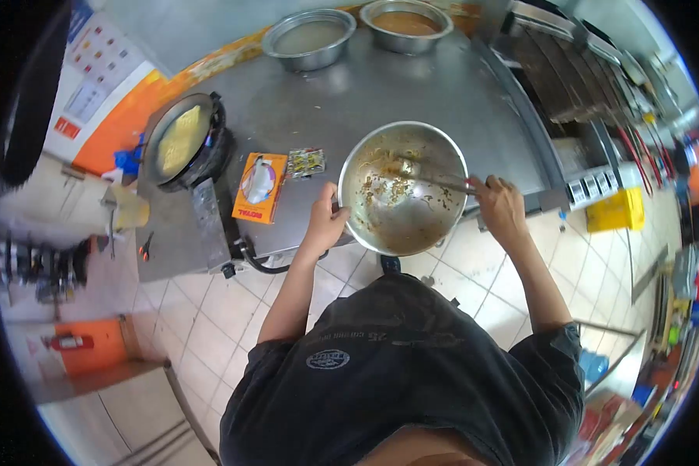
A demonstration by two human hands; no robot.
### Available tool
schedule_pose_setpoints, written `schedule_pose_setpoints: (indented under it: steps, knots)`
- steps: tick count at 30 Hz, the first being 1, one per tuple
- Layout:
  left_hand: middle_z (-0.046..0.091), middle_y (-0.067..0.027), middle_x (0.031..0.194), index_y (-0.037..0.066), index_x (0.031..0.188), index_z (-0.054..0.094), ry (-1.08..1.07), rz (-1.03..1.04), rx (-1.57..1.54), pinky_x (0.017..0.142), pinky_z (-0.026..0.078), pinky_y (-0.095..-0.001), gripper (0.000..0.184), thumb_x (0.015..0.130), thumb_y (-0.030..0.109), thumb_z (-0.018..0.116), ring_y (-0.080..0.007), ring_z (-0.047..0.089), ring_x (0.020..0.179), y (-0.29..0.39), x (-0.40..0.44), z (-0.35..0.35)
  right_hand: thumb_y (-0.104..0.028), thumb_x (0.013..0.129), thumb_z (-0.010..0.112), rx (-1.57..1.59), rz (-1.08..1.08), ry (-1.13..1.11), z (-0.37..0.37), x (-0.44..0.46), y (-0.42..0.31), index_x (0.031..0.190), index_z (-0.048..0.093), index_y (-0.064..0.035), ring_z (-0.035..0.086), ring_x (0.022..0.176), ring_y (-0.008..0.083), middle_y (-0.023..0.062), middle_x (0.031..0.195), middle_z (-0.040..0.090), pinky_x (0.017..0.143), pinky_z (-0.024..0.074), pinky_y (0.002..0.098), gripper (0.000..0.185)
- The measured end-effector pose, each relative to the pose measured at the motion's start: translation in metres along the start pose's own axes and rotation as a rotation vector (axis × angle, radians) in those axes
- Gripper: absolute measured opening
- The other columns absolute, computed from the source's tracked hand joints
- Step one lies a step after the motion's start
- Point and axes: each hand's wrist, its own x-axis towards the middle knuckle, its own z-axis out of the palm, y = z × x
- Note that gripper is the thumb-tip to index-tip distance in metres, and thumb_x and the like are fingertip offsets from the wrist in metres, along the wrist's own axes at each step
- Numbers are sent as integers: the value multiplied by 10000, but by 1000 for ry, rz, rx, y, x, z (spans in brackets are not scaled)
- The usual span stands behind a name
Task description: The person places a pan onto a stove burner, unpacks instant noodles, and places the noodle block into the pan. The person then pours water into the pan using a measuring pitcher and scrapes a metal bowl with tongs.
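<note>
A steel mixing bowl (404, 239) tilts toward me at the front edge of the counter, its inside smeared with brown bits of food. My left hand (326, 220) is closed on the bowl's left rim. At the right rim, my right hand (502, 210) grips the handle of a metal spoon (435, 181). The spoon's head lies inside the bowl, among the residue. Left of the bowl are a small printed packet (307, 162) and an orange Royal box (259, 189), both flat on the counter.
On the steel counter (318, 109), a pan (180, 144) with yellow noodle-like food sits on a burner at left. Two metal basins (309, 43) of liquid stand at the back. A yellow container (615, 210) is at right, below counter height. Tiled floor (210, 318) surrounds me.
</note>
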Motion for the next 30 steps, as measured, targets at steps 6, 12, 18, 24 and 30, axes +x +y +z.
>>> schedule_pose_setpoints:
  steps: [6,12,18,24,30]
  knots:
    - [485,-53,759,46,953,361,-189,4,-67,449,501,-241,238,802,-60,510,-98,530,675,32,-45,28,-108,764,603,-37,386,-43,-58,-108,-32,1048,621,-114,594,658,247,84,720,576,575,475,362,285]
    - [475,-50,754,42,933,361,-398,67,-76,453,506,-239,222,802,-57,511,-90,510,688,63,-73,77,-109,768,616,-77,631,-172,-110,-213,-63,1039,613,-102,606,687,258,95,735,585,588,478,363,270]
    - [498,-66,801,28,923,366,-687,140,-32,473,515,-245,218,793,-55,520,-107,522,738,101,-97,161,-86,768,571,-236,848,-175,-143,-325,-67,1000,627,-130,599,676,240,89,716,571,568,463,364,243]
    - [521,-84,829,21,953,383,-944,275,-22,494,511,-265,238,783,-65,525,-103,527,788,124,-142,289,-106,760,616,-334,1249,-121,-184,-453,-73,959,628,-142,574,667,264,76,702,554,586,439,381,202]
    - [535,-82,828,8,976,387,-1177,410,10,563,519,-284,241,786,-59,519,-114,534,840,145,-206,435,-91,755,596,-415,1511,-39,-223,-579,-79,849,613,-95,582,657,262,84,671,547,560,436,380,96]
